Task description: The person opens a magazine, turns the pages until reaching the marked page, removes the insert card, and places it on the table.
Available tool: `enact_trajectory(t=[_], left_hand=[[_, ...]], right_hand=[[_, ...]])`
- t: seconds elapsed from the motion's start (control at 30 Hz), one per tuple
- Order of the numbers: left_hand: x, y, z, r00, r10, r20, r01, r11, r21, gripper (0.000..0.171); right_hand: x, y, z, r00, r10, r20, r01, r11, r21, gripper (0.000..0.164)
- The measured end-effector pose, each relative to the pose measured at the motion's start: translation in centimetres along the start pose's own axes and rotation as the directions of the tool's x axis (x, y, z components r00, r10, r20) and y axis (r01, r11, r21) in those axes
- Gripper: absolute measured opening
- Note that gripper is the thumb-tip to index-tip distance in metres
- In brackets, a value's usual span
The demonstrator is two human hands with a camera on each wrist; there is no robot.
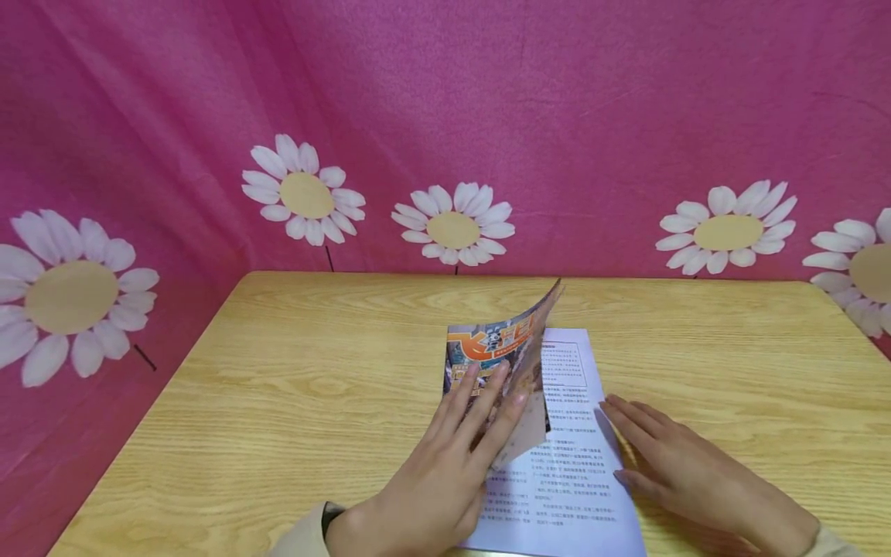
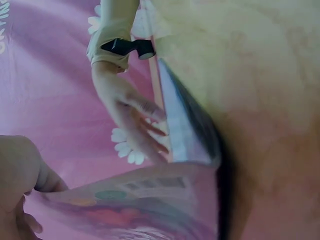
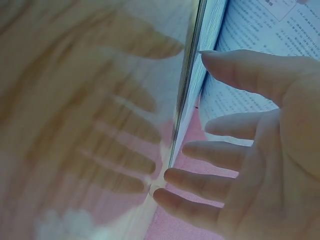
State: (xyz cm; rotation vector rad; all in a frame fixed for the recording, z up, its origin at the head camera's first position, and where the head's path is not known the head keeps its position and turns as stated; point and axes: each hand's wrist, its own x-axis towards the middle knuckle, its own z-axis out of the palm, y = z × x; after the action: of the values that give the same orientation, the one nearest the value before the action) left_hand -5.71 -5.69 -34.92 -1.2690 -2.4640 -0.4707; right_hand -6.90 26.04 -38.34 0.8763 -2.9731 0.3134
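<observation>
A magazine (image 1: 571,464) lies on the table, a page of printed text facing up. Its colourful cover (image 1: 487,340), with orange lettering, stands partly raised and curved over the page. My left hand (image 1: 438,464) lies over the cover with fingers stretched across it; in the left wrist view that left hand (image 2: 22,185) pinches the cover's edge between thumb and fingers. Beside the magazine's right edge, my right hand (image 1: 682,456) has its fingers loosely extended. The right wrist view shows this right hand (image 3: 250,145) spread, thumb tip right at the page edges (image 3: 200,65).
The wood-grain table (image 1: 278,418) reaches back to a pink curtain (image 1: 557,100) printed with large white daisies. More of that curtain hangs along the left side.
</observation>
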Motion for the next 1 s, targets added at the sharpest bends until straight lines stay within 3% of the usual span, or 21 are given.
enact_trajectory(t=[0.1,0.23,0.37,0.47,0.53,0.63,0.87,1.0], left_hand=[[0.1,0.0,-0.5,1.000,-0.006,0.000,0.006,1.000,-0.027,0.099],[0.0,0.1,-0.9,0.997,0.014,0.073,-0.013,1.000,-0.013,0.104],[-0.5,0.3,-0.9,0.991,0.054,0.119,-0.067,0.991,0.113,0.086],[-0.8,0.5,-0.9,0.994,0.061,0.091,-0.081,0.969,0.233,0.079],[-0.9,0.6,-1.0,0.996,0.054,0.071,-0.073,0.950,0.303,0.061],[-1.1,0.7,-1.2,0.997,0.010,0.072,-0.035,0.931,0.363,0.045],[-1.8,0.2,-1.6,0.966,-0.133,0.221,0.052,0.940,0.338,0.052],[-2.4,-0.3,-1.5,0.951,-0.201,0.236,0.117,0.938,0.327,0.051]], right_hand=[[0.0,0.0,0.0,0.999,0.013,0.037,-0.013,1.000,0.009,0.075],[-0.1,0.0,0.0,0.998,0.017,0.060,-0.018,1.000,0.014,0.072],[0.0,0.0,-0.1,0.993,0.041,0.110,-0.044,0.999,0.025,0.071],[0.0,-0.1,-0.2,0.985,0.072,0.155,-0.079,0.996,0.041,0.072],[0.0,-0.2,-0.2,0.981,0.088,0.174,-0.098,0.994,0.048,0.072],[-0.1,-0.2,-0.1,0.982,0.080,0.172,-0.089,0.995,0.044,0.069],[-0.2,-0.1,0.1,0.984,0.049,0.174,-0.053,0.998,0.018,0.065],[-0.2,-0.2,0.1,0.979,0.071,0.192,-0.076,0.997,0.018,0.067]])
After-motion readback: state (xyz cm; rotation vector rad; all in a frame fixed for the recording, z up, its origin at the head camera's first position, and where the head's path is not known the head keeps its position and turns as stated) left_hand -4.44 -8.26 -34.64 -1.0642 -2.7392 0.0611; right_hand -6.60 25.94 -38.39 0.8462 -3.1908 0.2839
